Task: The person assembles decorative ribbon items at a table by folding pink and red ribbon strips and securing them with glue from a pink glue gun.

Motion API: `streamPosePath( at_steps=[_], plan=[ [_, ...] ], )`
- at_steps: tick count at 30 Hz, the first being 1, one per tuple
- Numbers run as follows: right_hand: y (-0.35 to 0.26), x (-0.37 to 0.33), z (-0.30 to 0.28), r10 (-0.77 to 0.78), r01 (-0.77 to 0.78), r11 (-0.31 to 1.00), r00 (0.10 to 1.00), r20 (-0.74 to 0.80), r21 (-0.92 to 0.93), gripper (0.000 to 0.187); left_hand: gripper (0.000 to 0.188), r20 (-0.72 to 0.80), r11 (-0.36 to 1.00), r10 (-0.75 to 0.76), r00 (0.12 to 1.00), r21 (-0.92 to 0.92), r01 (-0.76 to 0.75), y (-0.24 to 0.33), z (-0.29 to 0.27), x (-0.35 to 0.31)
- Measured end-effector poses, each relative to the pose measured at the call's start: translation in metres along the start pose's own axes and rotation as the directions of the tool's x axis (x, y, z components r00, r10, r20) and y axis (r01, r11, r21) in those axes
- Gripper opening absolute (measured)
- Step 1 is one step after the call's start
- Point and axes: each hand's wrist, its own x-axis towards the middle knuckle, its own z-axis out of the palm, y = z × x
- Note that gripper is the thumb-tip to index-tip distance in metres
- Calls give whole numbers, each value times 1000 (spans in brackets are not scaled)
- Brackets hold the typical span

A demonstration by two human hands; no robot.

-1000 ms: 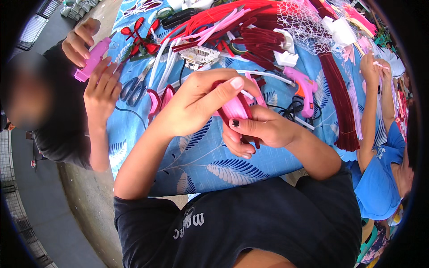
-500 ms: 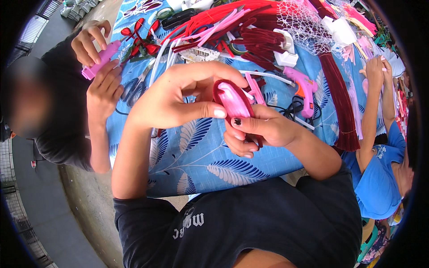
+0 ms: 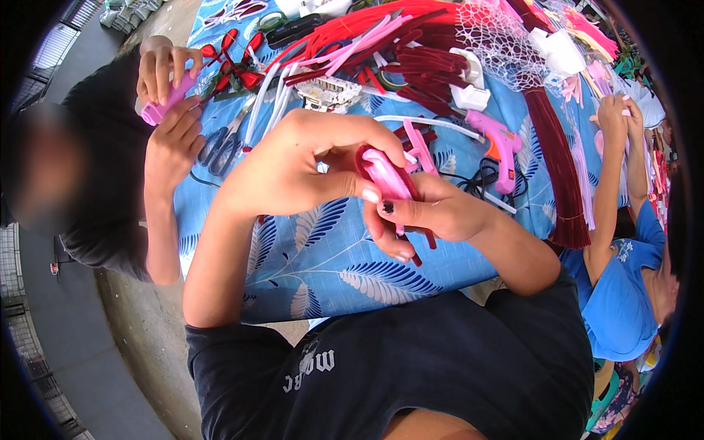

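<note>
Head view: the oval piece [image 3: 388,177] is pink, edged dark red.

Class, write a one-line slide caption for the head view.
Left hand and right hand hold a pink, dark-red-edged piece above a blue cloth.

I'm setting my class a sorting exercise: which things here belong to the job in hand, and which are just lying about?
Belonging:
pink piece with dark red edging, between left hand and right hand
perhaps: dark red bundle, of matching colour
perhaps: pink glue gun, untouched

Seemingly lying about:
scissors
red looped pieces
</note>
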Motion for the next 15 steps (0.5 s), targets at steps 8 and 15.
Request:
streamPosePath(
  at_steps=[8, 15],
  plan=[
    [7, 1, -1, -3, 3, 1000, 997, 77, -2, 29, 36, 27, 999, 3, 1000, 36, -4, 3, -1, 0],
    [7, 0, -3, 41, -29, 992, 994, 100, -121, 30, 34, 25, 998, -19, 1000, 61, 17, 7, -5, -2]
  ],
)
